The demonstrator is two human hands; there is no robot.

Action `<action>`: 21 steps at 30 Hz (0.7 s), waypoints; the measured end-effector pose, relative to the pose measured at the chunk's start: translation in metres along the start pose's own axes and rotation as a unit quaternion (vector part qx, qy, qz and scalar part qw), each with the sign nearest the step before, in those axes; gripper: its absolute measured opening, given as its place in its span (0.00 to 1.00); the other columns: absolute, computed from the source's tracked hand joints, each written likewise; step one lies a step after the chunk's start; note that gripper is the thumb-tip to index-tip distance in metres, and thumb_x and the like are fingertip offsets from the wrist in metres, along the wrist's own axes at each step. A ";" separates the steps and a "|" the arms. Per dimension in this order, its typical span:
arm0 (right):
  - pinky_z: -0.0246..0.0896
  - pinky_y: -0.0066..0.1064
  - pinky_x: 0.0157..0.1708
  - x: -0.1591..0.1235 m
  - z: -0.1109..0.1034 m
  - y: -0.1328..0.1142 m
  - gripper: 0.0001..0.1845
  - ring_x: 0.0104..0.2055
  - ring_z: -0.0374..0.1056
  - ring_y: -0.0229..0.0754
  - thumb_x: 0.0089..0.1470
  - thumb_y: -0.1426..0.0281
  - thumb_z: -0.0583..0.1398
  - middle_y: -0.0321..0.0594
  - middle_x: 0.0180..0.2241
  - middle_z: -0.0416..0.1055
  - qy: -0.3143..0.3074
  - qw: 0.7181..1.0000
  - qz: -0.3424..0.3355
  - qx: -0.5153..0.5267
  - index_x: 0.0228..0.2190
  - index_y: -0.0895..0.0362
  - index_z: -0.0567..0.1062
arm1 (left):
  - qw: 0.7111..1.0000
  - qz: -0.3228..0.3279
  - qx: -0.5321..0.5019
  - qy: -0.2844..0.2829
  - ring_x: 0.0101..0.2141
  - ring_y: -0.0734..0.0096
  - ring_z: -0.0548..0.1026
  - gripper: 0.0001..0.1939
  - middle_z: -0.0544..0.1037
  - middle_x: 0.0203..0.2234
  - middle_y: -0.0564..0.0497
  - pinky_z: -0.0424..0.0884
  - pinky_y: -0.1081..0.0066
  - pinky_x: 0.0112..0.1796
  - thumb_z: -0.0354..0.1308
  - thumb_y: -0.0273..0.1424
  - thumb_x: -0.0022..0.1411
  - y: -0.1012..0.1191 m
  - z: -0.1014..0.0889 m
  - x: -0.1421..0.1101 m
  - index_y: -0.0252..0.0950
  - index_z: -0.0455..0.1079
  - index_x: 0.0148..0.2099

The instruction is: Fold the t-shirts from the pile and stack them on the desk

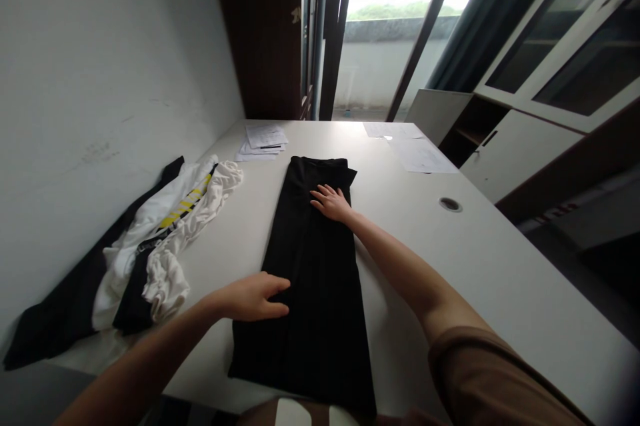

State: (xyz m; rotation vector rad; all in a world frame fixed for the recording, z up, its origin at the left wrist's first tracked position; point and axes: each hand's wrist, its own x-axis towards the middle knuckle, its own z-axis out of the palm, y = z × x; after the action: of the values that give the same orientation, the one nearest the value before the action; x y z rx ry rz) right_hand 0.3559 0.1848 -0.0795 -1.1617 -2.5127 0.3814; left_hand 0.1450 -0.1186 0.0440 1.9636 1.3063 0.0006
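Note:
Black trousers [320, 259], folded lengthwise, lie along the white table with the waistband at the far end and the wide hems at the near edge. A small corner of cloth juts out at the upper right. My right hand [330, 203] rests flat on the upper part, fingers spread. Over the left edge of the lower part is my left hand [257, 297], thumb and fingers apart, holding nothing. Whether the left hand touches the cloth I cannot tell.
A heap of clothes [170, 233], white, black and yellow, lies at the left by the wall. Papers with a pen [271, 147] sit at the far left, more sheets [420, 155] at the far right. A round cable hole [451, 205] is in the table [410, 226].

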 end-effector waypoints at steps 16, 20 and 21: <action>0.38 0.54 0.70 0.009 0.000 0.013 0.32 0.74 0.41 0.54 0.68 0.49 0.49 0.44 0.72 0.45 -0.008 0.999 0.014 -0.043 0.67 0.48 0.63 | 0.989 0.104 0.005 0.101 0.44 0.64 0.77 0.08 0.79 0.41 0.50 0.71 0.67 0.47 0.56 0.35 0.68 0.000 0.013 0.039 0.40 0.74 0.45; 0.36 0.53 0.70 0.011 0.001 0.016 0.32 0.74 0.39 0.53 0.68 0.49 0.50 0.43 0.72 0.46 -0.030 0.997 -0.004 -0.065 0.67 0.48 0.63 | 0.959 0.136 0.111 0.222 0.61 0.56 0.66 0.19 0.71 0.59 0.44 0.60 0.56 0.63 0.60 0.36 0.66 -0.025 0.020 0.070 0.41 0.70 0.58; 0.36 0.53 0.70 0.011 0.001 0.017 0.32 0.74 0.40 0.53 0.68 0.50 0.50 0.42 0.72 0.46 -0.033 0.998 -0.010 -0.061 0.67 0.48 0.63 | 0.955 0.136 0.127 0.232 0.64 0.54 0.62 0.23 0.67 0.62 0.44 0.57 0.53 0.65 0.60 0.38 0.66 -0.031 0.021 0.077 0.41 0.68 0.62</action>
State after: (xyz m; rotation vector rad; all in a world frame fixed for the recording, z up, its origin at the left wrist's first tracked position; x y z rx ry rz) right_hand 0.3602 0.2042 -0.0845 -1.1854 -2.6354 0.2694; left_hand 0.1654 -0.0643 -0.0199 2.4526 1.3604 0.4775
